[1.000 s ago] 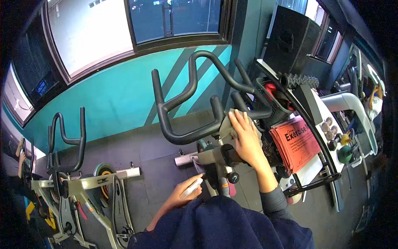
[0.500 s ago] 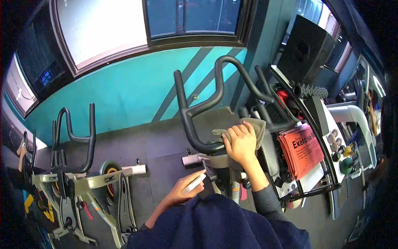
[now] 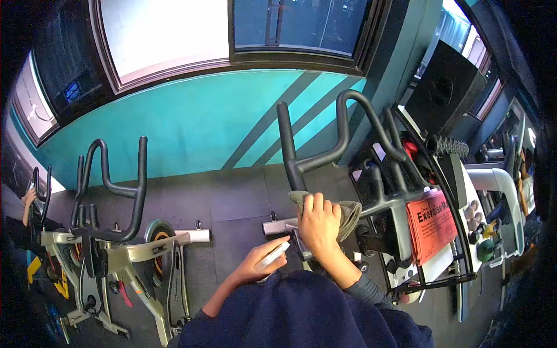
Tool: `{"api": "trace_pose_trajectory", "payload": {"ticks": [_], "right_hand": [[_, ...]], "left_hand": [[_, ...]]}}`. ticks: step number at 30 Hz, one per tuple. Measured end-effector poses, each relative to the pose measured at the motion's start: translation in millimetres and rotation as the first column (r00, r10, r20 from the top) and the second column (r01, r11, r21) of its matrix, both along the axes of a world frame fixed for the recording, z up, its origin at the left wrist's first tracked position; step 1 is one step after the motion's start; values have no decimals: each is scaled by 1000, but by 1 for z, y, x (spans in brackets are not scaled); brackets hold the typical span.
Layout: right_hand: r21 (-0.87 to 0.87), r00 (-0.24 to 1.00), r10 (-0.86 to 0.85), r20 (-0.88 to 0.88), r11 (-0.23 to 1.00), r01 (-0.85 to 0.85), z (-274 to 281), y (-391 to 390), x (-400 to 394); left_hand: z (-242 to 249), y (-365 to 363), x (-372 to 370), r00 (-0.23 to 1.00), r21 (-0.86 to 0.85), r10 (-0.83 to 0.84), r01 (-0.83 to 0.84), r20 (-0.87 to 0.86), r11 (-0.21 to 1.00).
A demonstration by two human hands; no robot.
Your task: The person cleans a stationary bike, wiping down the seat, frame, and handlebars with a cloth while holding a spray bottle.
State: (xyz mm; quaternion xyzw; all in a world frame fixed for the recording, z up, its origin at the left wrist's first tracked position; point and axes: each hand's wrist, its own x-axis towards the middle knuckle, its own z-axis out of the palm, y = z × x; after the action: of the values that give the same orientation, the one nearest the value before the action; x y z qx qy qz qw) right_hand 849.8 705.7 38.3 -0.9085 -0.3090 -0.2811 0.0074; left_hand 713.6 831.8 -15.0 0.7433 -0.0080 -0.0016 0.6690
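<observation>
My right hand is closed over a grey-green cloth. It presses the cloth onto the near left curve of the black handlebar of an exercise bike. Below and to the left, my left hand grips what looks like a white spray bottle. Only its slim white top shows clearly; the fingers and my dark top hide most of the rest. This hand is near the bike's frame and apart from the handlebar.
Another exercise bike stands on the left. On the right, a rack holds red printed sheets, with dumbbells beyond. A black speaker stands behind. At the far left, a person's hand touches another handlebar.
My right hand and the cloth have moved left along the handlebar, onto its near left curve. My left hand keeps its hold on the white bottle. The view has shifted slightly.
</observation>
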Motion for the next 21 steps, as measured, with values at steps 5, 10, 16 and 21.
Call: {"api": "trace_pose_trajectory", "payload": {"ticks": [5,10,16,21], "right_hand": [[-39,995,-94,34,995,96,-4,21,10],[-2,980,-170,-108,985,170,1,45,31],[150,912,-17,-410,985,86,9,39,46],[-34,942,-91,-324,996,85,9,20,6]], "left_hand": [[-7,13,6,1000,1,-2,2,-6,1000],[-19,19,10,1000,65,10,-12,20,998],[0,14,10,1000,78,-18,18,-2,997],[-5,9,5,999,18,-45,45,-27,999]]}}
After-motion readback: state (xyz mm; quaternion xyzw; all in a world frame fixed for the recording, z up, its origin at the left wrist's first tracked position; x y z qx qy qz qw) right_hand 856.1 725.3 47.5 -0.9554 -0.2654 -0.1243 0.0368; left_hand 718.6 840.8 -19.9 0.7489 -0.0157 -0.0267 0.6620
